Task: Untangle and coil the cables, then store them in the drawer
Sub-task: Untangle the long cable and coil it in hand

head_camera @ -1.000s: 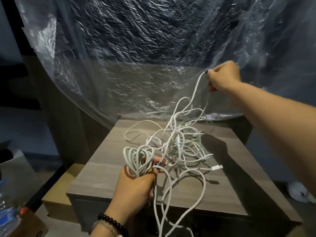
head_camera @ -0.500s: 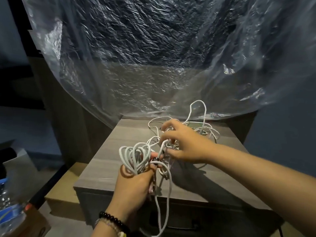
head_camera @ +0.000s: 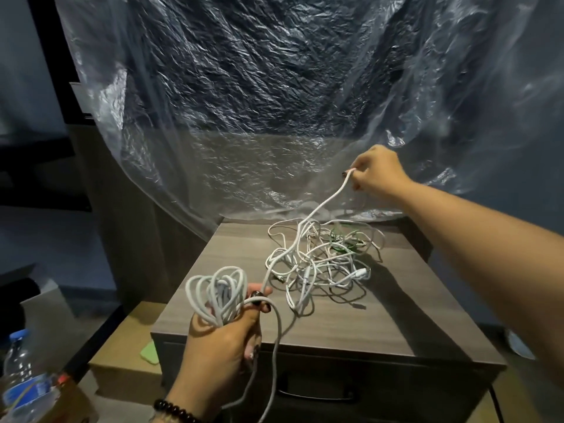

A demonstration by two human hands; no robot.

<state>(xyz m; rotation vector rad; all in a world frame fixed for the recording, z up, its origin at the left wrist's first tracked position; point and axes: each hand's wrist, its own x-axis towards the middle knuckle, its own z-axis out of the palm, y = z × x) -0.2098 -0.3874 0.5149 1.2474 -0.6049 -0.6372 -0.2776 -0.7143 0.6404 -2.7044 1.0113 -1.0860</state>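
The left hand [head_camera: 222, 334], near and low in the scene, is closed round a bundle of finished white loops [head_camera: 218, 293] that stand up out of the fist, with a free length of the same cable trailing down past the closed drawer [head_camera: 317, 392] below. The right hand [head_camera: 377, 175], raised far and to the right, pinches a single white strand [head_camera: 323, 206] between thumb and fingers. From that pinch the strand runs down and to the left, slanting into the tangled pile [head_camera: 323, 261] on the cabinet top [head_camera: 366, 315], then emerges toward the left hand's loops. So the working line's long axis is a diagonal from far right to near left, and the knot sits between the two hands (rather closer to the right one). In my judgement the next winding depends on drawing that diagonal clear of the pile; a thin green wire [head_camera: 340, 242] mixed in at the far side could snag.
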